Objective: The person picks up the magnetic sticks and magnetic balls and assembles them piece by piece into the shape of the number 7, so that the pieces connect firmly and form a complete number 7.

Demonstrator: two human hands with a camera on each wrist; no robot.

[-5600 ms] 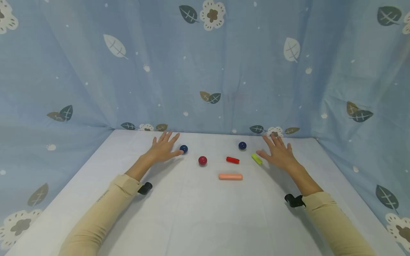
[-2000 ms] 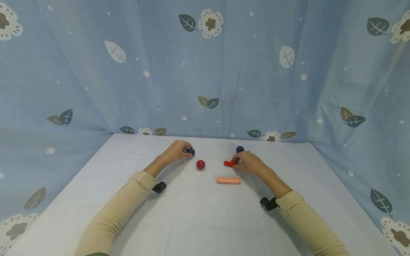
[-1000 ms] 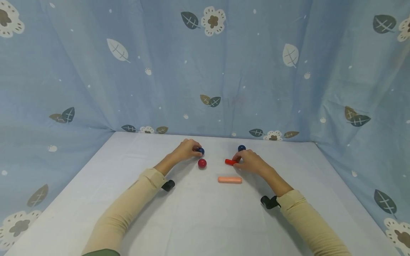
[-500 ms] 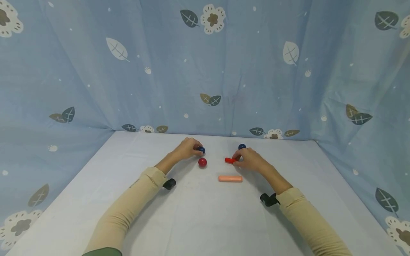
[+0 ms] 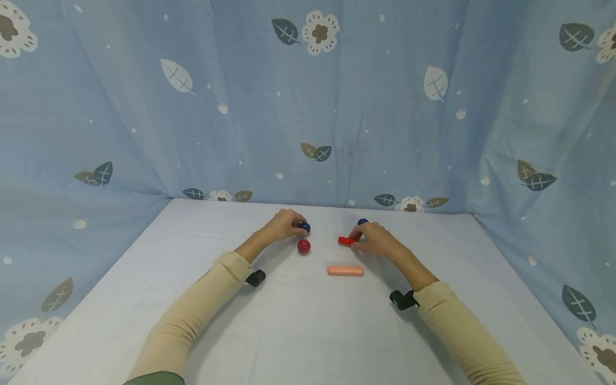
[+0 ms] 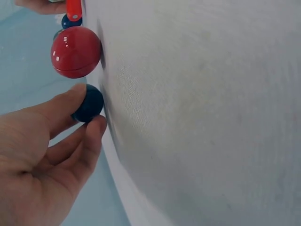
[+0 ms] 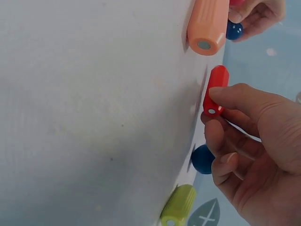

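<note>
My left hand (image 5: 284, 225) pinches a dark blue ball (image 6: 90, 104) between thumb and fingertips, at the table surface. Just in front of that ball lies a slightly larger-looking glossy red ball (image 5: 303, 246), apart from it. My right hand (image 5: 377, 240) pinches one end of a short red magnetic rod (image 7: 217, 80), with a metal disc in its end. The rod seems just off the cloth. A second blue ball (image 7: 202, 160) sits behind my right hand, partly hidden in the head view. A yellow-green rod (image 7: 178, 205) shows in the right wrist view; the right hand hides it from the head camera.
A longer orange rod (image 5: 345, 271) lies nearer me, in front of the red one. White cloth covers the table (image 5: 327, 331). A blue patterned curtain (image 5: 250, 107) hangs at the back and sides. Each wrist carries a small black camera (image 5: 403, 300).
Both hands were spread and holding nothing at first. The left has since pinched its blue ball and slid it right; the right has come inward, gripped the red rod and lately raised it slightly.
</note>
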